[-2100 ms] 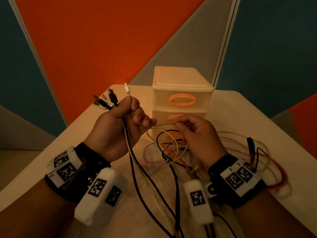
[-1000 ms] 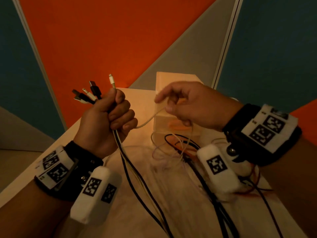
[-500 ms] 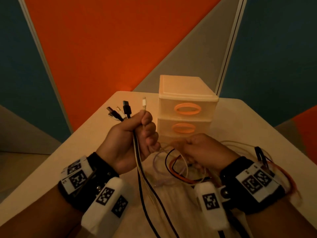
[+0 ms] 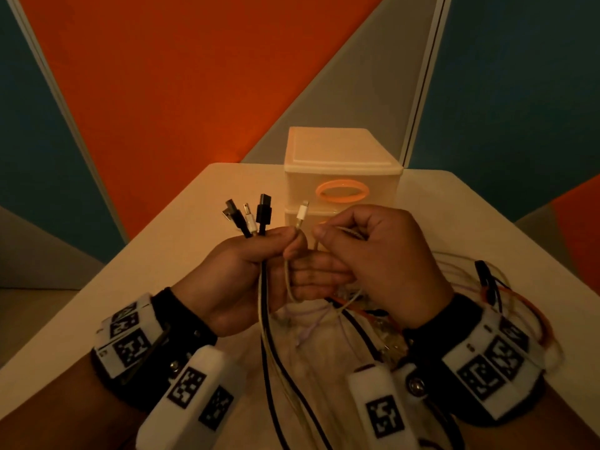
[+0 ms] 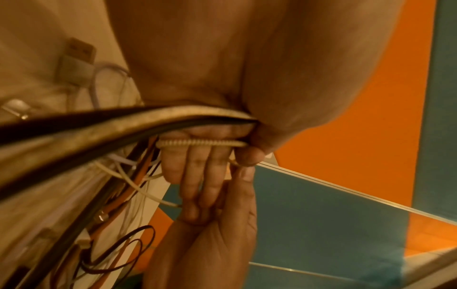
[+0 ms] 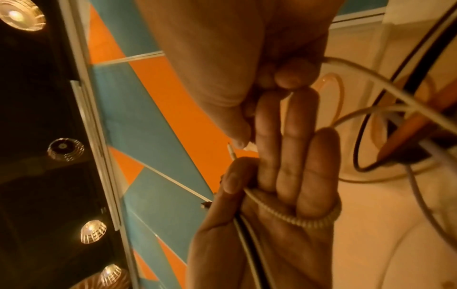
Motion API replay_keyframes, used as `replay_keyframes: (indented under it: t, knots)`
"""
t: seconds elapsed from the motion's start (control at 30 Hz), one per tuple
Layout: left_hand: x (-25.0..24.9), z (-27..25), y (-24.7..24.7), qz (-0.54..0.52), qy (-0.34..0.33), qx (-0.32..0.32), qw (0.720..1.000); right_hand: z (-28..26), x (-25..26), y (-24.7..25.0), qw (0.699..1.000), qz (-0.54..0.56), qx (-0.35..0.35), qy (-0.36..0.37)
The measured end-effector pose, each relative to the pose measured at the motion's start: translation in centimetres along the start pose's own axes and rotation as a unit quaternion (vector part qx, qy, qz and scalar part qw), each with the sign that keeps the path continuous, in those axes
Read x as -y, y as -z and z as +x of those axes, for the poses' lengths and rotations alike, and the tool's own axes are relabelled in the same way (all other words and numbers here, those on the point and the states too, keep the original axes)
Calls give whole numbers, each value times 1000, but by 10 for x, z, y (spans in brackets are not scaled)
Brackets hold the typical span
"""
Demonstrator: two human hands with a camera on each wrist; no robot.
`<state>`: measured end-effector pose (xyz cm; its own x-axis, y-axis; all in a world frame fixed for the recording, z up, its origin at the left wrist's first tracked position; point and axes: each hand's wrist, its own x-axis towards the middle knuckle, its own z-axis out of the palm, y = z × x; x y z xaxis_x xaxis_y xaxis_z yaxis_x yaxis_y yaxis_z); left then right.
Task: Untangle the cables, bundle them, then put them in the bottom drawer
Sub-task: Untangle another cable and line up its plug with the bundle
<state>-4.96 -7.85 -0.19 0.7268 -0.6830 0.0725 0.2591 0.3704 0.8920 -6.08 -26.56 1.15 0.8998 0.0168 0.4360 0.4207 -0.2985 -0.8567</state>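
Loosely tangled black, white, orange cables; left hand grips ends, right hand pinches white strand.

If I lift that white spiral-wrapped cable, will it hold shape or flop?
Probably floppy: the white spiral-wrapped cable bends around the left hand. Likely light, since the right hand lifts it by a pinch. It may snag; loose cables overlap on the table.

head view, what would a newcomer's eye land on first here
First, the fan of cable plugs sticking up from the left hand at centre frame, held by its thumb while its fingers stretch out. Beside it the right hand pinches a pale cable. Behind them stands the cream drawer unit with orange handles, and a loose tangle of cables lies on the table at right.
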Motion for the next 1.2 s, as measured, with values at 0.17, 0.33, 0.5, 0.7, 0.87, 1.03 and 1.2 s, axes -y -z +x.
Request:
replay_keyframes:
  t: [0.17,0.33,0.5,0.7,0.87,1.03,1.2]
  knots:
    - [2,2,7,34,-41,-83,995,1,-1,14,982,-21,182,-48]
    - [0,4,-5,11,-77,-117,990,-8,-4,5,949,141,241,-148]
    - [-5,1,-7,-10,-109,-148,983,-14,-16,1,908,216,324,-155]
    - [-9,0,-4,-105,-133,-158,973,-14,-26,-8,960,10,261,-106]
    - [-17,-4,0,-163,-151,-124,967,-18,-20,-12,968,-37,242,-51]
    - [-18,-5,6,-168,-143,-85,972,-15,-25,-9,962,-134,239,11]
    - [-17,-4,7,-163,-137,-73,974,-10,-29,-18,981,-96,157,62]
